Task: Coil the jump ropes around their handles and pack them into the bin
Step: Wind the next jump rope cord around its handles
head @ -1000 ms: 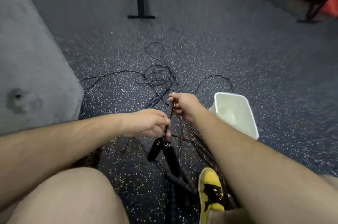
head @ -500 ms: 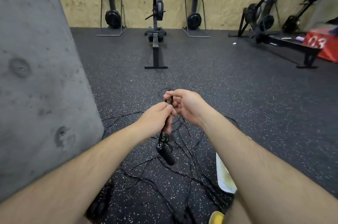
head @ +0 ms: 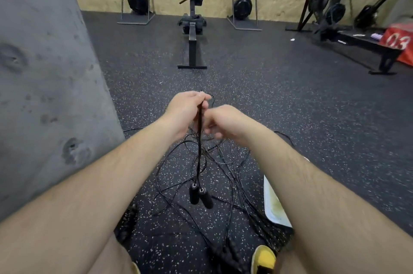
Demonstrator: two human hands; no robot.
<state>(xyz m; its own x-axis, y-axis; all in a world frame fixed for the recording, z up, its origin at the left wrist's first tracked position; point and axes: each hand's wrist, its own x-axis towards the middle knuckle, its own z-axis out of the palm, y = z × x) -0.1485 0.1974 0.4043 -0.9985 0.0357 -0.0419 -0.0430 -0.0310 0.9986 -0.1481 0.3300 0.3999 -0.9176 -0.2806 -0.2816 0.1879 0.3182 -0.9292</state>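
My left hand (head: 185,112) is raised and pinches the doubled cord of a black jump rope (head: 199,139) near its top. The rope's two black handles (head: 200,194) dangle side by side well below, above the floor. My right hand (head: 225,123) is just right of the cord with curled fingers; it is blurred, and whether it grips the cord I cannot tell. A tangle of black jump ropes (head: 225,162) lies on the speckled floor beneath. The white bin (head: 273,204) sits at the right, mostly hidden behind my right forearm.
A grey concrete pillar (head: 44,86) stands close on the left. Rowing machines (head: 193,16) and other gym machines line the far wooden wall. A red box (head: 400,43) sits at the far right. My yellow shoe (head: 264,258) is at the bottom.
The camera has tilted up from the floor to the room. My left hand has lifted and slid up the cord, so the two handles now hang much lower below it.
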